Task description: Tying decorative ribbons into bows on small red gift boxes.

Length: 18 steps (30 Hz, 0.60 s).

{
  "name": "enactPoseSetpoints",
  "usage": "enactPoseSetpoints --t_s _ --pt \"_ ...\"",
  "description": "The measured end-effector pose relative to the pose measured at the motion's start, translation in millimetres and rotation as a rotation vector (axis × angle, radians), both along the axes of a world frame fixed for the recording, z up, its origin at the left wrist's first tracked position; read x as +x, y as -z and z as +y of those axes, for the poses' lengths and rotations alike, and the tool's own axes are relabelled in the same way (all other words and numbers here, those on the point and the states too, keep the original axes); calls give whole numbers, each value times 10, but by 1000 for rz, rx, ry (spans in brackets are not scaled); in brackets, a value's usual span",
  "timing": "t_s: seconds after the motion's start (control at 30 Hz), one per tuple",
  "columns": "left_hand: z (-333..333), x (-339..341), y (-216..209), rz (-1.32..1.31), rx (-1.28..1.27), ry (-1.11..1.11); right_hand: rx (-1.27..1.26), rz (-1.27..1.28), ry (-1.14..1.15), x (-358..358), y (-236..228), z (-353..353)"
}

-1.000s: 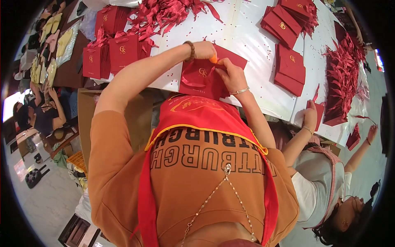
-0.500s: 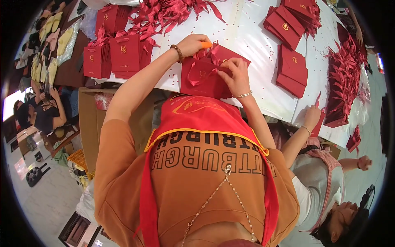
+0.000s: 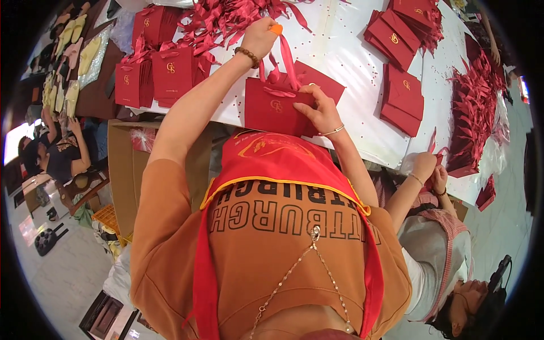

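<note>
A dark red paper bag (image 3: 266, 116) with a gold emblem stands at the table's near edge in front of me. My right hand (image 3: 322, 110) is closed on the bag's top right edge, thumb on the front. My left hand (image 3: 259, 41), an orange cover on one fingertip, is raised beyond the bag and closed on a red ribbon (image 3: 288, 59) stretched up from the bag's top. Another ribbon loop hangs just left of it. Behind the bag a second flat red piece (image 3: 322, 79) lies on the table, partly hidden by the bag and my right hand.
Red bags (image 3: 173, 76) stand in rows at the left, below a heap of ribbons (image 3: 226, 20). Stacked bags (image 3: 402, 99) lie at the right, beside a long ribboned row (image 3: 476, 107). A co-worker's hands (image 3: 428, 169) work at the right edge. An open cardboard box (image 3: 127, 170) sits below.
My left hand has moved up and away from the bag, drawing the ribbon taut. My right hand stays at the bag's edge. The co-worker's two hands have come together.
</note>
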<state>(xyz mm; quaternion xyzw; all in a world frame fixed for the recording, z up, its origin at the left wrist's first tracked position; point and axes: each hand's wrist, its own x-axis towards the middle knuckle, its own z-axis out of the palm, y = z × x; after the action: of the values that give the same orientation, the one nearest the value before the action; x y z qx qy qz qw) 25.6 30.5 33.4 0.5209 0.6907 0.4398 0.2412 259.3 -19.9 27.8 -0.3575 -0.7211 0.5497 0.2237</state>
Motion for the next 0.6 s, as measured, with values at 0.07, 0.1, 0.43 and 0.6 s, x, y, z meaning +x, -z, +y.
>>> enactPoseSetpoints --t_s 0.07,0.1,0.43,0.6 --pt "21 -47 29 -251 -129 -6 -18 55 7 -18 68 13" --pt "17 -63 23 -251 -130 -3 -123 180 58 -15 106 35" --pt "-914 224 -42 -748 -166 60 -289 497 357 -260 22 83" --pt "-1135 28 -203 -512 -56 -88 -323 434 355 -550 -26 133"
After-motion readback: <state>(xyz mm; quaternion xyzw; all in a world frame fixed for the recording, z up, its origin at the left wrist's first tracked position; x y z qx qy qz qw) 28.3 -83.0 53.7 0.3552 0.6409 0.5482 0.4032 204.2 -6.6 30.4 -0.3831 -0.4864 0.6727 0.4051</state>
